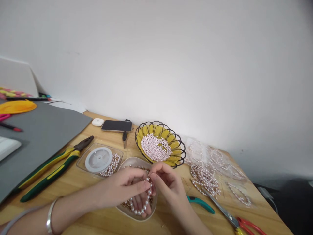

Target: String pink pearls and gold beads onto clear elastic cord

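A string of pearly beads (139,212) hangs in a loop from my left hand (123,187), its upper part held between the thumb and fingers. My right hand (168,184) is closed in a pinch at the top of the loop, close to the left thumb. Whatever lies between its fingertips is too small to make out, perhaps the string's end. Below both hands stands a pale shallow dish (154,209) with gold and pinkish beads, partly covered by my hands.
Behind is a yellow-and-black wire basket (174,159) of pink beads. Pliers (61,163), a clear box with a spool (99,159) and a phone (116,125) lie left. Bead strands (205,179), bagged bracelets (217,160), scissors (227,213) and a teal handle (202,203) lie right.
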Tool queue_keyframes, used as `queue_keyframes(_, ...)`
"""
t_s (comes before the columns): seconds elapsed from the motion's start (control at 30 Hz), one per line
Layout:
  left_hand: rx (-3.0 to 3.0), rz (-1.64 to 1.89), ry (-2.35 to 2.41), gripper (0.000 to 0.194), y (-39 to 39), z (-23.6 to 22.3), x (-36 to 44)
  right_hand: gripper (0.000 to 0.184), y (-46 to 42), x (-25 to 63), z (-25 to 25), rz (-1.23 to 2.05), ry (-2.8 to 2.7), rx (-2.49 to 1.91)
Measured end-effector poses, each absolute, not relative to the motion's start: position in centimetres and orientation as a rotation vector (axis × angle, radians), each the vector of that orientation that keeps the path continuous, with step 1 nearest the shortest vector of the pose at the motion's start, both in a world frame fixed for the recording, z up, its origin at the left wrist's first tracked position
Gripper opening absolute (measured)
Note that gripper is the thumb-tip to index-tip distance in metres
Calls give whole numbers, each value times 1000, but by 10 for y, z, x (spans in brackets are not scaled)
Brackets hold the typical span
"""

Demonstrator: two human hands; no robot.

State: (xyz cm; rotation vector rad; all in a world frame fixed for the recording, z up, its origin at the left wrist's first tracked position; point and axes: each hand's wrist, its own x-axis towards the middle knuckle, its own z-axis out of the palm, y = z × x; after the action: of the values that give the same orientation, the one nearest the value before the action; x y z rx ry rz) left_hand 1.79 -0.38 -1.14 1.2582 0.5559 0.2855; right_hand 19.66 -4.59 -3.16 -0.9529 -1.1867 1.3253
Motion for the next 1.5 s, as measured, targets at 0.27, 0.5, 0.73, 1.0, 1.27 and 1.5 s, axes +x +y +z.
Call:
queue_keyframes(0.27,1477,338,674,37,-6,-18,17,33,-44,195,-30,1268,-1184,-1023)
queue_keyframes(0.5,1665,403,645,37,-6,-18,15,34,-45,195,-32,1260,-1154,-1017)
queue_keyframes(0.73,1790,450,611,38,-6,-16,15,28,-47,194,-31,1252,-1167,-954)
queue_keyframes(1.0,1878,544,618,38,-7,-10,19,28,-47,192,-30,1294,-1161,-900)
queue_keyframes(1.27,1760,627,686,39,-9,-16,17,25,-46,192,-36,1261,-1138,-892)
queue_keyframes(1.5,1760,665,716,39,-7,-19,14,22,-45,191,-36,1279,-1112,-856)
